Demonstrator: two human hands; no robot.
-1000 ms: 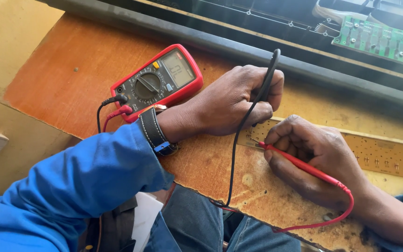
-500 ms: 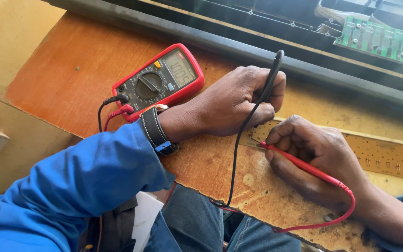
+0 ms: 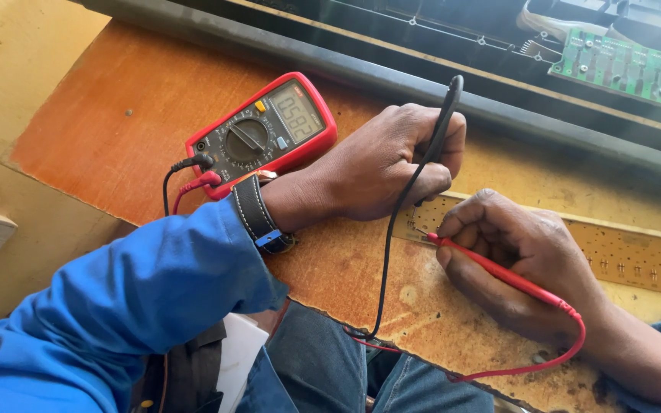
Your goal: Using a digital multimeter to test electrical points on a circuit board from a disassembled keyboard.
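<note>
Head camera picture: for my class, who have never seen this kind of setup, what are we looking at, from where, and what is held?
The picture comes from a camera worn on the person's head, looking down at their own two hands over a worn orange-brown tabletop. The left hand holds a black probe in its grip; the right hand holds a red probe, tip down on a long pale circuit strip. Both leads run to a red meter lying beside the left wrist. A green circuit board lies farther back.

Single head-worn view, steeply downward, close over the worktable [image 3: 116, 115].
</note>
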